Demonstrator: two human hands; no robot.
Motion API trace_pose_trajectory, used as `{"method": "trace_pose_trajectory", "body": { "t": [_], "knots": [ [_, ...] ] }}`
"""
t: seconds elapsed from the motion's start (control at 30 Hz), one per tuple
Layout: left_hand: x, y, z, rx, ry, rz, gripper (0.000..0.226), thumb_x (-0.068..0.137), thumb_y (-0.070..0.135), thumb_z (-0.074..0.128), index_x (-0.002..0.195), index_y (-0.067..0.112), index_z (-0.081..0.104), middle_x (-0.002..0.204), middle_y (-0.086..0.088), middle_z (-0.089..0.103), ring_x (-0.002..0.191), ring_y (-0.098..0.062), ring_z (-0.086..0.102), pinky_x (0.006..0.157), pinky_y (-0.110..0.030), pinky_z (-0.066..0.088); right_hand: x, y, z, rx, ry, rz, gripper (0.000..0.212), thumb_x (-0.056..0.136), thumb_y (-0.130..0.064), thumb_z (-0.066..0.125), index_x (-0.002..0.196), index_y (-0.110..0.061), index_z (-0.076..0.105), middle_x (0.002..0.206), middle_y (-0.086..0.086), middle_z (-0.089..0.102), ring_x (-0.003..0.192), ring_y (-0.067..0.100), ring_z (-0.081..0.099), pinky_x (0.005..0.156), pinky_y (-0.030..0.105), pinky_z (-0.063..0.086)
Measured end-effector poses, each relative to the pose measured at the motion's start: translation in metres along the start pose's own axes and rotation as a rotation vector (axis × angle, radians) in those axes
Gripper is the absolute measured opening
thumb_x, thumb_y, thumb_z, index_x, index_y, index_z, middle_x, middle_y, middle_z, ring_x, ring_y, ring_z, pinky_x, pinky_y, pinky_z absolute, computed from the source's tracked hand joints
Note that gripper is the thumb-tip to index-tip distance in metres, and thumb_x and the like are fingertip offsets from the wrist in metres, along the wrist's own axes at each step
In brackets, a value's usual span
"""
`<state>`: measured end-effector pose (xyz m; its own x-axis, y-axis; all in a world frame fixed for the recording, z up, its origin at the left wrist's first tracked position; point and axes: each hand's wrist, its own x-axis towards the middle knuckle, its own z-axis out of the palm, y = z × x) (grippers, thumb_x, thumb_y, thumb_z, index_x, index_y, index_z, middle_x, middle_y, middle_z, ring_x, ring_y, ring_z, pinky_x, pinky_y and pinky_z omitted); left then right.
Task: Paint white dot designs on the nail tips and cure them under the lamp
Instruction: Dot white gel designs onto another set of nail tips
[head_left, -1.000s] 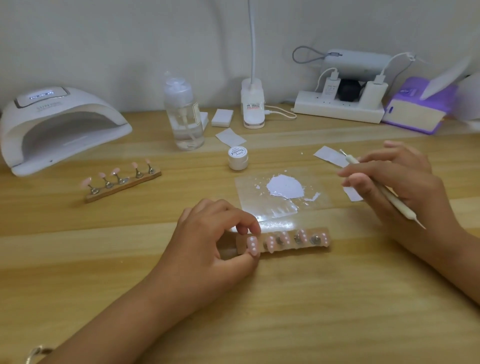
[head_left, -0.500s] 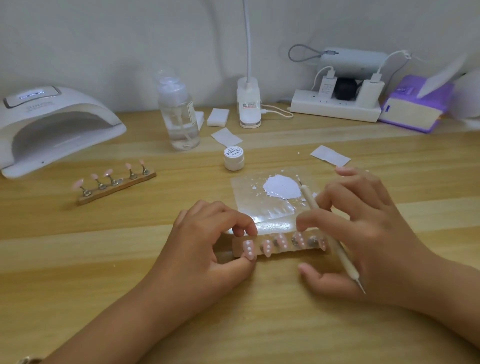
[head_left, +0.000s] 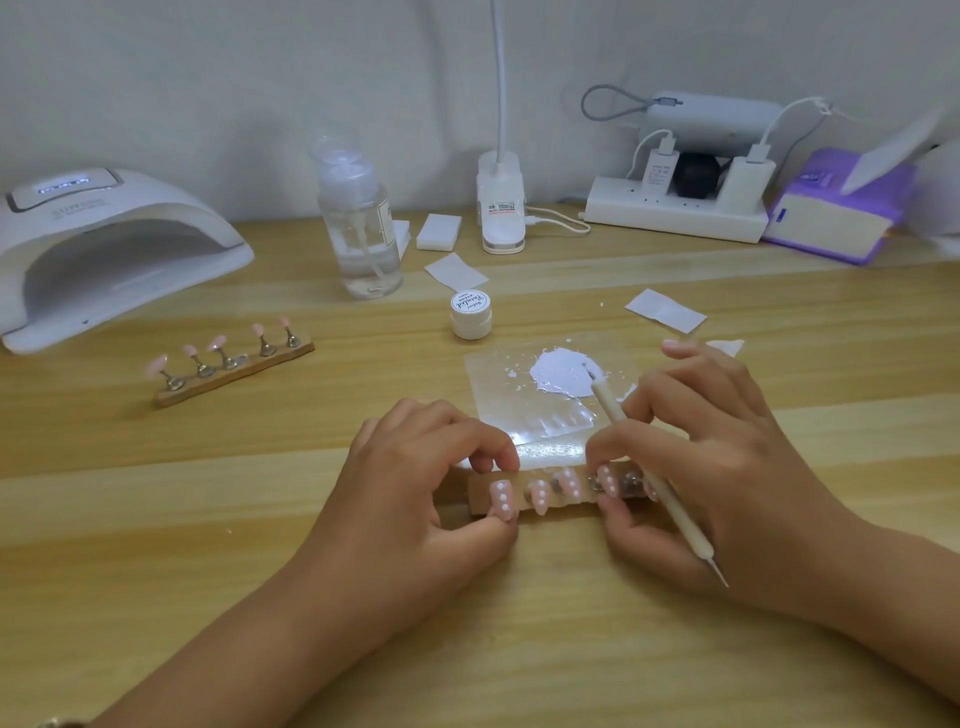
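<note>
Head view, nearest first. Tabletop (head_left: 467, 649): pale wood, carries everything.

Left hand (head_left: 415, 499): comes in from the lower left and pinches the left end of the wooden holder (head_left: 522, 480), thumb on the near edge, curled fingers (head_left: 498, 452) on the far edge.

Right hand (head_left: 727, 467): comes in from the right, pinches the holder's right part between thumb and forefinger, and grips the dotting tool (head_left: 680, 512) among the other fingers. Tool slants across the hand, near point aimed at the lower right, far point just over the white paint (head_left: 563, 371).

Nail tips (head_left: 502, 499): pink, sit in a row on the holder between the two hands. Four show rows of white dots; cannot tell about any tip behind the tool.

Clear sheet (head_left: 498, 410): lies just beyond the holder, bears the paint puddle and small splashes.

Jar (head_left: 470, 314): small, white, lid on, stands beyond the sheet.

Second holder (head_left: 234, 364): lies well to the left with five pink tips on metal stands, near the curing lamp (head_left: 104, 249) at the far left.

Along the wall: pump bottle (head_left: 361, 234), desk-lamp base (head_left: 501, 208), power strip (head_left: 675, 213), purple box (head_left: 836, 213).
</note>
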<state>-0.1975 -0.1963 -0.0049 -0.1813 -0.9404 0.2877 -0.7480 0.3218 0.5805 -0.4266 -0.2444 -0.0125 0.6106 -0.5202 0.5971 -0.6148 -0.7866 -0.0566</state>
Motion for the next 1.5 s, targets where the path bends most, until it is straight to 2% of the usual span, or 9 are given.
{"method": "trace_pose_trajectory", "body": {
  "t": [0.27,0.43,0.67,0.8,0.9,1.0,1.23,1.4,1.5],
  "knots": [
    [0.000,0.001,0.000,-0.018,0.004,-0.010,0.022,0.070,0.047,0.054,0.086,0.037,0.065,0.083,0.018,0.059,0.091,-0.006,0.053,0.086,-0.025,0.035,0.002,-0.001,-0.001,-0.017,-0.007,-0.003,0.013,0.079,-0.022,0.064,0.084,-0.014,0.072,0.077,-0.001,0.053,0.083,0.025,0.057,0.111,0.046,0.036],
    [0.000,0.001,-0.001,-0.031,-0.002,-0.015,0.021,0.070,0.047,0.054,0.086,0.038,0.064,0.083,0.018,0.060,0.091,-0.007,0.054,0.085,-0.026,0.036,0.002,0.003,-0.003,0.036,-0.040,0.019,0.021,0.075,-0.029,0.070,0.092,-0.016,0.070,0.086,-0.012,0.043,0.091,0.020,0.056,0.113,0.045,0.033],
    [0.000,0.001,-0.001,-0.042,-0.002,-0.028,0.019,0.070,0.046,0.055,0.085,0.038,0.065,0.083,0.018,0.062,0.091,-0.008,0.055,0.086,-0.028,0.039,0.002,0.008,-0.004,0.105,-0.047,0.010,0.025,0.078,-0.034,0.070,0.094,-0.016,0.068,0.087,-0.015,0.041,0.091,0.011,0.049,0.114,0.041,0.032],
    [0.000,0.002,-0.001,-0.050,0.005,-0.032,0.015,0.071,0.042,0.059,0.084,0.038,0.066,0.083,0.017,0.063,0.090,-0.010,0.055,0.085,-0.029,0.039,0.000,0.011,-0.003,0.154,-0.037,0.026,0.025,0.072,-0.018,0.075,0.094,-0.014,0.063,0.084,-0.007,0.055,0.092,0.012,0.053,0.115,0.034,0.028],
    [0.000,0.002,-0.001,-0.048,0.011,-0.024,0.019,0.070,0.046,0.054,0.084,0.038,0.066,0.083,0.016,0.063,0.090,-0.009,0.055,0.084,-0.031,0.041,-0.001,0.013,-0.003,0.210,-0.046,0.068,0.028,0.069,-0.009,0.072,0.093,-0.015,0.059,0.087,-0.005,0.056,0.095,0.013,0.053,0.116,0.028,0.025],
    [0.001,0.003,-0.001,-0.055,0.009,-0.033,0.019,0.070,0.046,0.053,0.083,0.039,0.065,0.083,0.016,0.064,0.090,-0.008,0.055,0.084,-0.030,0.040,-0.002,0.016,-0.001,0.248,-0.042,0.045,0.029,0.071,-0.004,0.071,0.092,-0.017,0.057,0.083,-0.008,0.057,0.090,0.010,0.053,0.115,0.030,0.028],
    [0.000,0.003,0.000,-0.058,0.017,-0.059,0.019,0.070,0.047,0.054,0.081,0.038,0.066,0.082,0.018,0.065,0.090,-0.008,0.056,0.086,-0.032,0.042,-0.006,0.026,0.011,0.300,0.004,0.031,0.035,0.077,-0.016,0.066,0.101,-0.032,0.045,0.087,-0.017,0.055,0.095,0.007,0.055,0.113,0.028,0.027],
    [0.001,0.004,0.000,-0.049,0.017,-0.065,0.012,0.071,0.036,0.063,0.081,0.036,0.068,0.081,0.018,0.065,0.089,-0.010,0.057,0.087,-0.034,0.043,-0.009,0.032,0.020,0.328,0.011,0.065,0.038,0.080,-0.023,0.064,0.107,-0.039,0.042,0.094,-0.021,0.058,0.108,0.007,0.052,0.109,0.018,0.027],
    [0.001,0.004,0.000,-0.046,0.016,-0.070,0.013,0.070,0.038,0.062,0.081,0.036,0.068,0.081,0.018,0.065,0.090,-0.009,0.057,0.087,-0.032,0.042,-0.008,0.032,0.020,0.348,0.004,0.090,0.039,0.080,-0.025,0.064,0.106,-0.043,0.042,0.093,-0.022,0.059,0.105,0.009,0.053,0.104,0.015,0.027]
  ]
}}
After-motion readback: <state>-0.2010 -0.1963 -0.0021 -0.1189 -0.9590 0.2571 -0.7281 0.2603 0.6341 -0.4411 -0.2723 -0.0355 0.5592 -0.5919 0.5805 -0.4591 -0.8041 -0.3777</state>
